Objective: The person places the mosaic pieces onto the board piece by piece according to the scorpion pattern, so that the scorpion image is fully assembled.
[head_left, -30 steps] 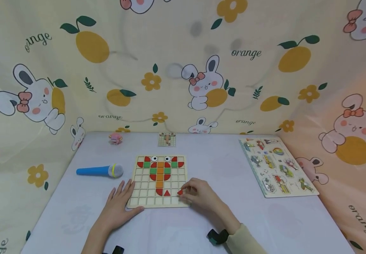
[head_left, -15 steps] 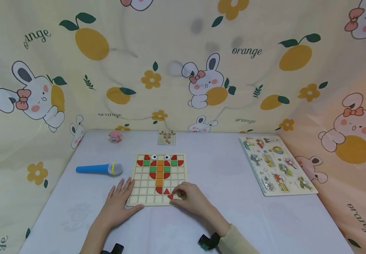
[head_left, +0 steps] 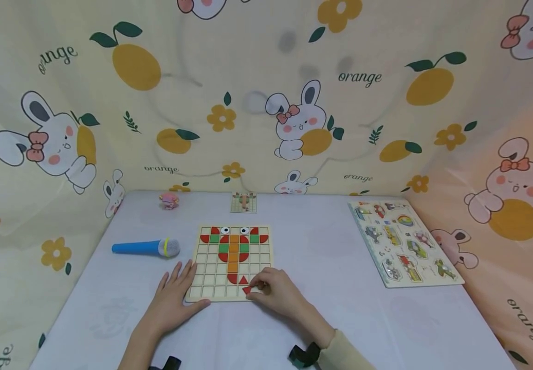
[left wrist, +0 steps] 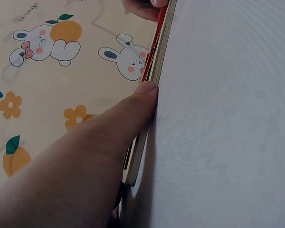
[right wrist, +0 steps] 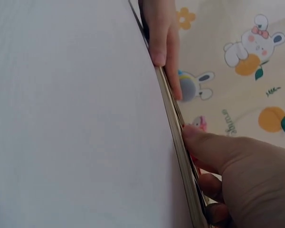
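A pale wooden grid board lies in the middle of the table, with red, green and orange tiles and two eye tiles set in its upper and central squares. My left hand rests spread along the board's left edge, its thumb at the front left corner. Over the lower right part of the board, my right hand pinches a red triangle tile between thumb and fingers. Just above that tile, another red triangle sits in a square. In the right wrist view, the right thumb is right at the board's edge.
Left of the board lies a blue toy microphone. Behind it are a small pink toy and a small pattern card. A picture puzzle board lies at the right edge of the white table.
My right hand has moved left over the board with the red triangle, bringing it below the other triangle; the tile has turned point down. The left hand stays in place.
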`<state>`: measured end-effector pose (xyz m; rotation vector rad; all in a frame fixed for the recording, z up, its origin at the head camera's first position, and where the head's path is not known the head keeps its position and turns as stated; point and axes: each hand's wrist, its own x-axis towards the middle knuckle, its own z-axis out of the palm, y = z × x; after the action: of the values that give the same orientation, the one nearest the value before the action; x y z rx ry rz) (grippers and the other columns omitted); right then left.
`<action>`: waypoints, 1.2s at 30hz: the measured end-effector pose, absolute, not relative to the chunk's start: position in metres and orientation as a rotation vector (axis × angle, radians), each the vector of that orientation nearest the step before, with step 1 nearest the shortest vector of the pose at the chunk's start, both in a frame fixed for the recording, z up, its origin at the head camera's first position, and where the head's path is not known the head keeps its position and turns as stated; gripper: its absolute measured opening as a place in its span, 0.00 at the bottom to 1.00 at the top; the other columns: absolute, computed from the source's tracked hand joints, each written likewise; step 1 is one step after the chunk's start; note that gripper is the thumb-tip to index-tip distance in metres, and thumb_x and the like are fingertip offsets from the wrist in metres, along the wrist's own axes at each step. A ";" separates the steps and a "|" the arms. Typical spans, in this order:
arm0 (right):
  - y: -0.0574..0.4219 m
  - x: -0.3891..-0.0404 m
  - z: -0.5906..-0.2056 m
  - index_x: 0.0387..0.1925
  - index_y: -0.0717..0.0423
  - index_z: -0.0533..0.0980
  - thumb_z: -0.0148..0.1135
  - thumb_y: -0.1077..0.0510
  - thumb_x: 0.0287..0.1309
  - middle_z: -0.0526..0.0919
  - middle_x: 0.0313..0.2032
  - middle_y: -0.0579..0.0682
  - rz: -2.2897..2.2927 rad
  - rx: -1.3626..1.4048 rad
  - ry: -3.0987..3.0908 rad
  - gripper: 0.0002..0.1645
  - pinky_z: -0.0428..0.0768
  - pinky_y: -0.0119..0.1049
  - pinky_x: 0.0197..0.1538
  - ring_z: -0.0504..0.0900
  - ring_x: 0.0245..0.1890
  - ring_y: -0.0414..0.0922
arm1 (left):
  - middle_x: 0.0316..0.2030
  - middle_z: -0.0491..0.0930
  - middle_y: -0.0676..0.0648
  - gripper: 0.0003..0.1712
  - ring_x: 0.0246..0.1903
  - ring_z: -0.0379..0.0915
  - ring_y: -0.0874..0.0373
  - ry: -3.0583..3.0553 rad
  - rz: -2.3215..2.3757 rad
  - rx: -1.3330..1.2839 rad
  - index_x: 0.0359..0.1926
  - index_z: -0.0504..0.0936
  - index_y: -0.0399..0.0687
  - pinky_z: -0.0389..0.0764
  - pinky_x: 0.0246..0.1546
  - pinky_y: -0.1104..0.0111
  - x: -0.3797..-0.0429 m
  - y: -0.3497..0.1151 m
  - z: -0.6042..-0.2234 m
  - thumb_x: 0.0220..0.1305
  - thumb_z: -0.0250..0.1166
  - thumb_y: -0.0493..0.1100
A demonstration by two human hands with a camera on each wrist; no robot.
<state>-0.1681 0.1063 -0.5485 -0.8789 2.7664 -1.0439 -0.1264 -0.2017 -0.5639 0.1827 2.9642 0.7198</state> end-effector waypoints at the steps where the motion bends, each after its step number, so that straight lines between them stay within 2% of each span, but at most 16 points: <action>1: 0.106 -0.168 -0.549 0.42 0.44 0.88 0.79 0.48 0.60 0.81 0.33 0.35 -1.051 -0.892 2.774 0.10 0.74 0.31 0.44 0.74 0.34 0.33 | 0.83 0.51 0.39 0.65 0.83 0.38 0.34 2.969 0.719 0.183 0.84 0.55 0.42 0.41 0.80 0.32 -0.127 -0.202 -0.564 0.61 0.64 0.79; 11: 0.101 -0.169 -0.552 0.40 0.44 0.91 0.79 0.52 0.62 0.85 0.34 0.34 -1.073 -0.934 2.827 0.06 0.69 0.29 0.41 0.74 0.33 0.31 | 0.83 0.52 0.38 0.65 0.83 0.38 0.34 2.979 0.727 0.188 0.83 0.56 0.42 0.42 0.80 0.32 -0.128 -0.202 -0.565 0.61 0.65 0.79; 18: 0.097 -0.170 -0.552 0.38 0.44 0.91 0.79 0.53 0.62 0.82 0.32 0.33 -1.088 -0.940 2.866 0.03 0.65 0.31 0.39 0.71 0.30 0.31 | 0.83 0.53 0.38 0.65 0.83 0.39 0.34 2.996 0.728 0.190 0.83 0.56 0.42 0.42 0.80 0.33 -0.129 -0.201 -0.564 0.61 0.65 0.79; 29: 0.095 -0.171 -0.555 0.35 0.44 0.91 0.79 0.52 0.60 0.82 0.30 0.33 -1.150 -0.975 2.851 0.03 0.70 0.29 0.39 0.73 0.29 0.30 | 0.83 0.53 0.39 0.65 0.83 0.39 0.34 2.984 0.729 0.186 0.83 0.57 0.42 0.42 0.80 0.33 -0.128 -0.202 -0.563 0.61 0.65 0.79; 36: 0.093 -0.168 -0.555 0.35 0.42 0.90 0.79 0.51 0.61 0.82 0.31 0.31 -1.143 -0.920 2.842 0.03 0.69 0.30 0.42 0.74 0.31 0.29 | 0.83 0.51 0.39 0.65 0.83 0.38 0.34 2.963 0.733 0.185 0.83 0.56 0.42 0.42 0.80 0.32 -0.126 -0.202 -0.563 0.61 0.64 0.79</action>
<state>-0.1683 0.0932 -0.5554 -0.9199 2.8422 -1.1427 -0.1265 -0.2023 -0.5631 0.1854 2.9627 0.7332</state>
